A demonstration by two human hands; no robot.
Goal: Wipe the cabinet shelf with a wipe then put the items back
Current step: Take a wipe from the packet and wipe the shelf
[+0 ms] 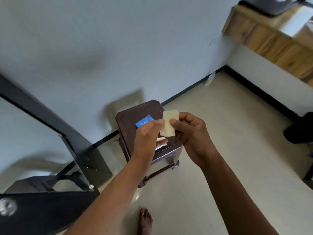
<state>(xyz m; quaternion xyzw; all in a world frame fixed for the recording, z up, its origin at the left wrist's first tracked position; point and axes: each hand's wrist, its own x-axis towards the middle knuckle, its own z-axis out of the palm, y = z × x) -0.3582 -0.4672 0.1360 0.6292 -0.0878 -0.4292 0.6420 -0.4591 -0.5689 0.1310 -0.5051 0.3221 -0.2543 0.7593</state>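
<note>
Head view: folded wipe [169, 123] pinched between both hands' fingers [174, 123].

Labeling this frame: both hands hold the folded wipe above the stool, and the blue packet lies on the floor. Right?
Not quite. The head view shows the blue packet lying on top of the dark stool, not on the floor. The rest holds: left hand and right hand both hold the folded wipe above the stool.

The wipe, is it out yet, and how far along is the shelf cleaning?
Done: the folded wipe is out, blue packet left on the brown stool. In hand: left hand and right hand pinch it, still folded. Left: wiping and restocking; no shelf is visible.
</note>
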